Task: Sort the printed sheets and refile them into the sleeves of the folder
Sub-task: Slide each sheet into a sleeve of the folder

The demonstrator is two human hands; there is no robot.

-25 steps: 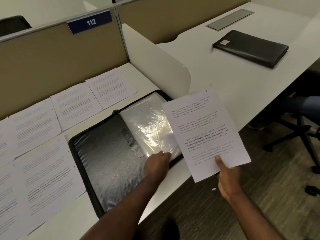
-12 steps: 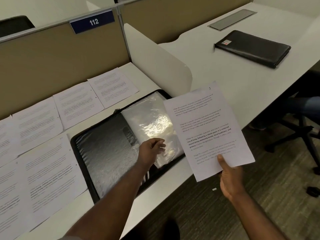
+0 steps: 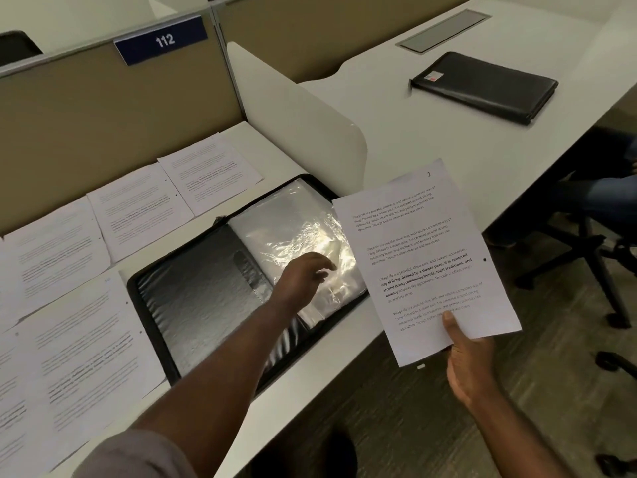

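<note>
An open black folder [image 3: 193,305] lies on the white desk, its clear plastic sleeves [image 3: 293,229] stacked on the right half. My left hand [image 3: 305,279] hovers over the lower part of the sleeves, fingers loosely apart, and appears to hold nothing. My right hand [image 3: 465,360] pinches the bottom edge of a printed sheet [image 3: 424,257], held in the air just right of the folder, beyond the desk edge. Several more printed sheets [image 3: 138,205] lie in rows on the desk to the left and behind the folder.
A white curved divider [image 3: 296,115] stands right behind the folder. Beyond it, on the neighbouring desk [image 3: 448,160], lies a closed black folder [image 3: 482,86]. A tan partition [image 3: 103,108] with a "112" sign backs the desk. An office chair base [image 3: 593,263] stands at right.
My left hand has lifted off the folder's lower edge and moved up over the sleeves, its fingers opening. The sheet in my right hand has stayed nearly in place.
</note>
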